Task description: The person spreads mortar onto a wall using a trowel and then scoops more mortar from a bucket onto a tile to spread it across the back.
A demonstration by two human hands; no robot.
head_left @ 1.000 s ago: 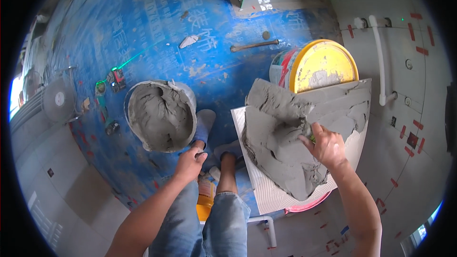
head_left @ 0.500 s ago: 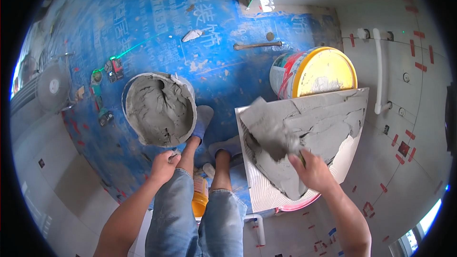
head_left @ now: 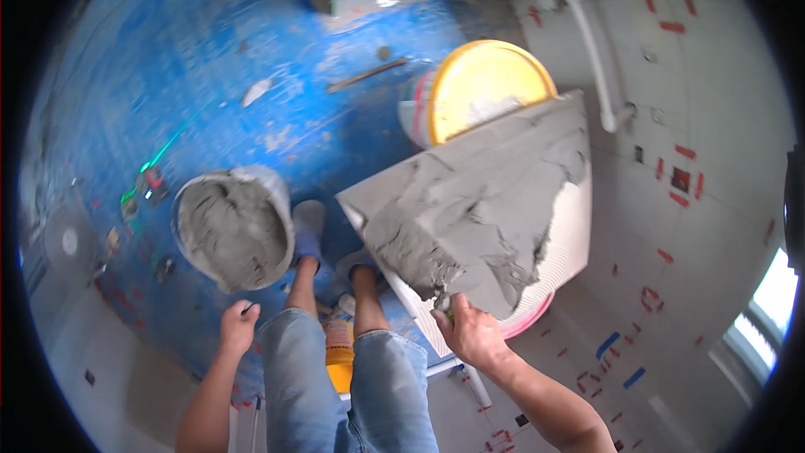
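Note:
My right hand (head_left: 474,331) is closed round the handle of a trowel (head_left: 443,302) at the near left edge of a large light tile (head_left: 570,222). Grey mortar (head_left: 490,218) is spread thickly over most of that tile, and the trowel's blade is hard to make out against it. Ridged lines show on the tile's thinly coated right and near edges. On the left, my left hand (head_left: 239,329) is closed, with a small dark bit showing at the thumb. It is just below a bucket (head_left: 283,193) full of grey mortar, apart from its rim.
A yellow-lidded bucket (head_left: 490,84) lies against the tile's far edge. A wooden-looking stick (head_left: 366,75) rests on the blue floor covering (head_left: 218,59). A yellow container (head_left: 339,356) is between my legs. Along the right wall runs a white pipe (head_left: 591,59). A green-lit tool (head_left: 151,180) is at left.
The view has turned, shifting the scene leftward. My right hand has drawn the trowel to the tile's near left edge, and the mortar there is reshaped. My left hand stays closed.

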